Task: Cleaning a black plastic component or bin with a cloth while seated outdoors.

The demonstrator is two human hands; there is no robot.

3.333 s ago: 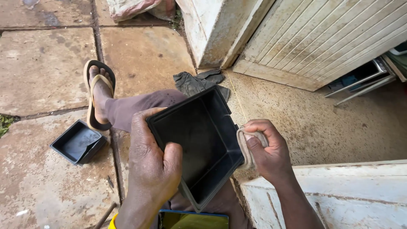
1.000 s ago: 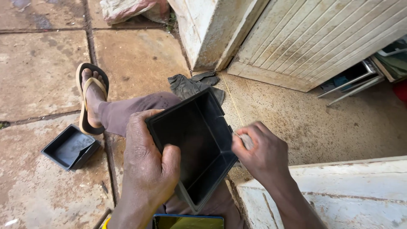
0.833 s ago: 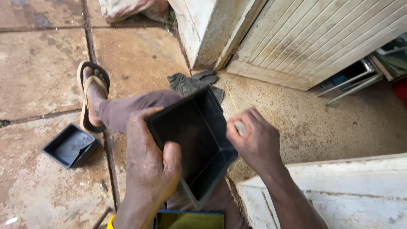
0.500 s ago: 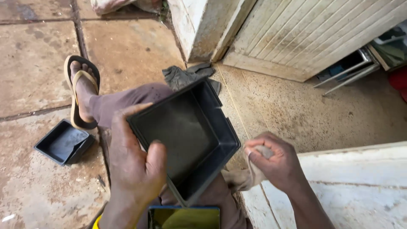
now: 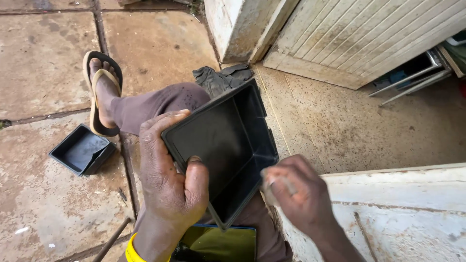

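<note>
The person sits on the floor with one leg stretched out, and the black box rests over the lap, in the middle of the view. The left hand is shut on the near rim of the box, thumb inside and fingers round the outside. I think it grips there to keep the box steady and tipped up. The open side faces up at the person, so the inside is easy to see and reach. The long way of the box runs from about 7 o'clock to 1 o'clock.

The right hand is at 4 o'clock from the box, just beside its lower corner. It is curled shut on a small pale rag. It is a bit blurred.

A smaller black tray lies on the floor at 9 o'clock, well apart from the box, by the sandal.
</note>
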